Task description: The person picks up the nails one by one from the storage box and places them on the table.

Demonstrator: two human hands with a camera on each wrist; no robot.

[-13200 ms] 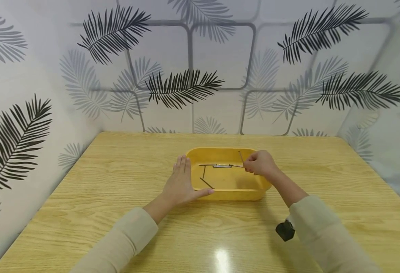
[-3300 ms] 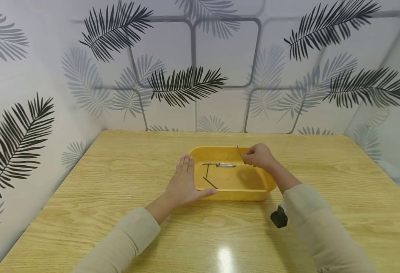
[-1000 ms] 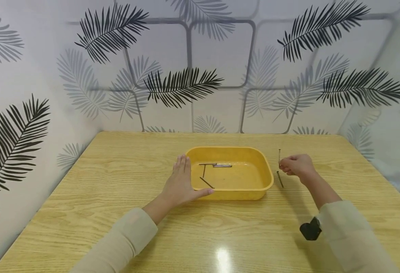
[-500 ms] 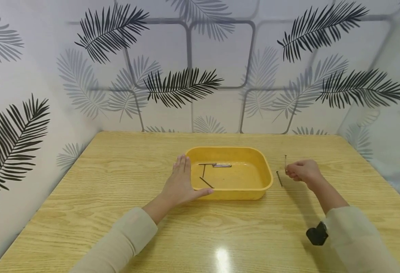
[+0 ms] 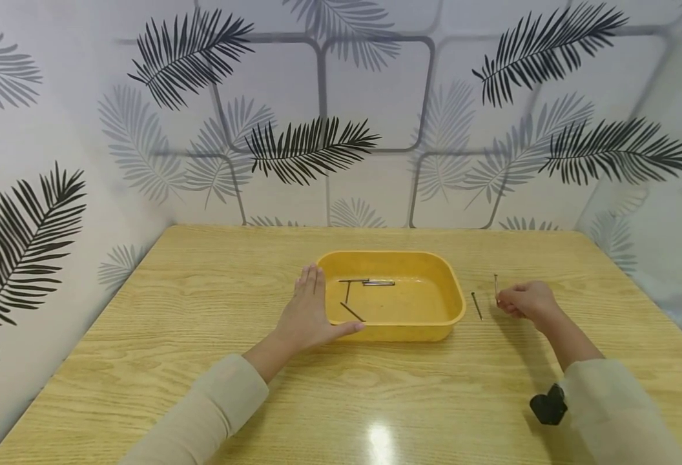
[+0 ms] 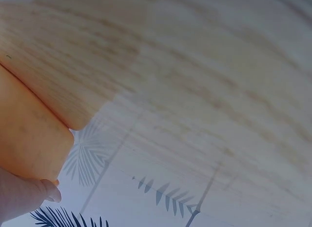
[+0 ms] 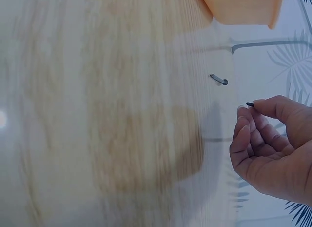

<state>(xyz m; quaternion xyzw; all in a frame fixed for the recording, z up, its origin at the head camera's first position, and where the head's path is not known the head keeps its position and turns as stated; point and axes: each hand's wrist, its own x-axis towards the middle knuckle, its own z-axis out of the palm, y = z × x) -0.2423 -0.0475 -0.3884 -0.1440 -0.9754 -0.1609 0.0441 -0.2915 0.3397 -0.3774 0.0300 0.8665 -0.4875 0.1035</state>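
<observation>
Right hand (image 5: 526,301) pinches a thin metal nail (image 5: 496,285) upright just above the wood-grain surface (image 5: 201,387); in the right-wrist view only the nail's dark tip shows between fingertips (image 7: 242,120). A second nail (image 5: 476,305) lies flat between that hand and the rounded yellow plastic tray (image 5: 456,303). Left hand (image 5: 309,316), its grip released, rests flat against the tray's left wall. Several slender nails (image 5: 367,282) lie inside; their number is hard to make out.
</observation>
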